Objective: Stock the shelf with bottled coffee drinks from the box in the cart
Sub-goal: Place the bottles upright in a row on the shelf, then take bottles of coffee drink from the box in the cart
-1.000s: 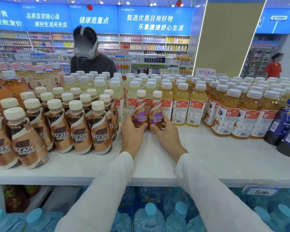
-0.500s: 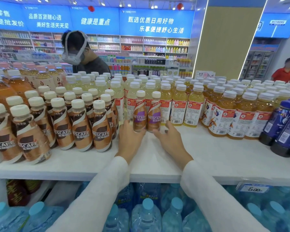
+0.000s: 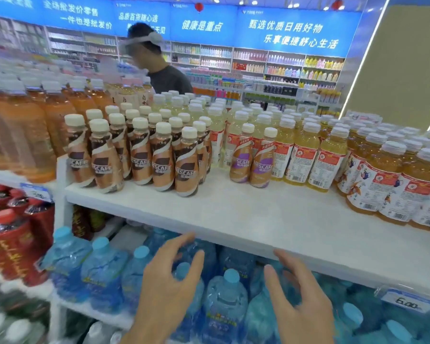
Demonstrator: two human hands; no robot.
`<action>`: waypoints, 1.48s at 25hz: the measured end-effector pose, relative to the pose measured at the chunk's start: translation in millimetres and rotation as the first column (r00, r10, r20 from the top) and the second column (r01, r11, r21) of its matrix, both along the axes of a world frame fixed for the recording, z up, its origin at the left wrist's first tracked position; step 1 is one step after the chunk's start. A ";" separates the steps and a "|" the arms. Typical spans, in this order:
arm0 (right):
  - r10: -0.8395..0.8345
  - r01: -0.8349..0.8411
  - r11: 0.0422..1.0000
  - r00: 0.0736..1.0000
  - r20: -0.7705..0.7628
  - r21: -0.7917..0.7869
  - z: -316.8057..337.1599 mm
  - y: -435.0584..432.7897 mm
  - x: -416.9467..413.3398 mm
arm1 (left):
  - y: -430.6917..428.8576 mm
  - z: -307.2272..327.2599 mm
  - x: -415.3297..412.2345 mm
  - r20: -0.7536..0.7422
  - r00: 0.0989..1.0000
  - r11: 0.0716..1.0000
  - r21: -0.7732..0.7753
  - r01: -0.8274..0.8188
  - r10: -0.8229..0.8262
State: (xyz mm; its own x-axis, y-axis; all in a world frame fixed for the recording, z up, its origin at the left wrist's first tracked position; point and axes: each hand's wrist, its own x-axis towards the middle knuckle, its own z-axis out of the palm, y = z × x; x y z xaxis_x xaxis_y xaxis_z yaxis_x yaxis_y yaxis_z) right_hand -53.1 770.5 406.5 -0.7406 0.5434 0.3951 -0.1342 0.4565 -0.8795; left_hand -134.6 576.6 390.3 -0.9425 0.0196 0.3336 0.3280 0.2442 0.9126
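Two purple-labelled Nescafe coffee bottles [image 3: 252, 158] stand upright side by side on the white shelf [image 3: 258, 214], to the right of a block of several brown-labelled Nescafe bottles [image 3: 144, 157]. My left hand [image 3: 166, 289] and my right hand [image 3: 301, 301] hang below the shelf's front edge, over the water bottles. Both have spread, relaxed fingers and hold nothing. No box or cart shows in this view.
Yellow juice bottles [image 3: 305, 155] and orange tea bottles [image 3: 392, 184] fill the shelf's right side. Blue water bottles [image 3: 224, 301] sit on the lower shelf, red bottles [image 3: 13, 244] at left. A person [image 3: 159, 70] wearing a headset stands beyond the display. A price tag [image 3: 407, 306] hangs at lower right.
Both hands let go of the two purple-labelled bottles and drew back toward me, below the shelf edge. The camera view swung left and down.
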 end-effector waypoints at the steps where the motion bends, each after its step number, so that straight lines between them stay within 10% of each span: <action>1: 0.012 -0.011 1.000 1.000 -0.022 0.010 -6.5 -11.4 7.0 | -10.4 -9.2 13.3 0.011 1.000 0.999 0.019 -0.029 0.028; 8: 0.340 -0.348 0.937 0.924 0.175 0.018 -85.2 -97.8 23.0 | -108.3 -91.5 96.0 0.254 0.886 0.916 -0.005 -0.400 0.388; 19: 0.647 -0.672 0.716 0.534 0.544 -0.192 -201.1 -282.1 16.7 | -283.3 -201.7 212.3 0.470 0.446 0.556 -0.122 -0.822 0.762; 24: 0.661 -0.726 0.651 0.396 0.638 -0.223 -223.1 -376.4 9.4 | -372.3 -245.1 231.9 0.584 0.291 0.449 -0.141 -0.882 0.757; 37: 0.527 -0.814 0.488 -0.014 0.850 -0.316 -256.6 -504.2 -16.0 | -492.8 -421.7 173.7 0.936 -0.119 0.554 -0.295 -0.778 0.332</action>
